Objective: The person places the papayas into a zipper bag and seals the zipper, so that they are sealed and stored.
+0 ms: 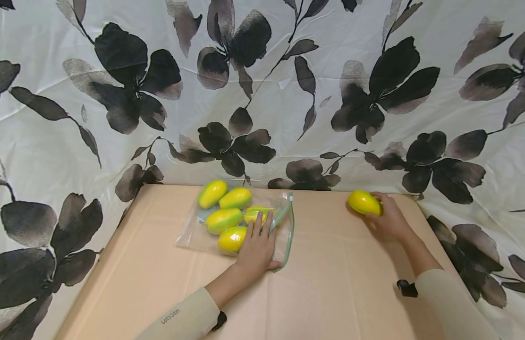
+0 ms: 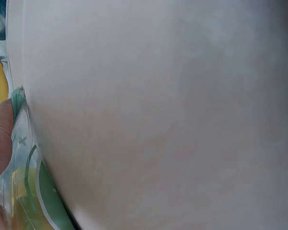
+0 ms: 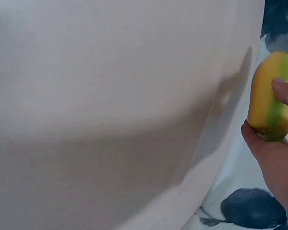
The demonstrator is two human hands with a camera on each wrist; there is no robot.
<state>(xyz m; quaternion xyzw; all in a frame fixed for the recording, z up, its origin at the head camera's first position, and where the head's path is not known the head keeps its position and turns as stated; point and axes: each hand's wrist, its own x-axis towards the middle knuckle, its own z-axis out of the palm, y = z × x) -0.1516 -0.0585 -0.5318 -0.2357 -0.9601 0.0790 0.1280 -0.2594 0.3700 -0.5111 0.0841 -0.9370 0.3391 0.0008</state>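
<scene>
A clear zip bag [image 1: 194, 238] with a green zip edge lies on the table, several yellow-green mangoes [image 1: 224, 220] inside it. On its right part rests my left hand [image 1: 256, 248], fingers spread straight over the plastic and one mango partly covered. The thumb of that hand touches the green zip edge [image 2: 18, 101] in the left wrist view. Off to the right, my right hand [image 1: 390, 217] holds a single mango [image 1: 364, 203] between thumb and fingers, near the table's far edge. The right wrist view shows this mango [image 3: 271, 96] gripped at one end, its yellow skin striped green.
The table [image 1: 322, 283] has a pale tan covering. Behind it and along both sides hangs white cloth [image 1: 288, 108] with dark flower prints. Dark straps [image 1: 407, 288] show at both wrists below light sleeves.
</scene>
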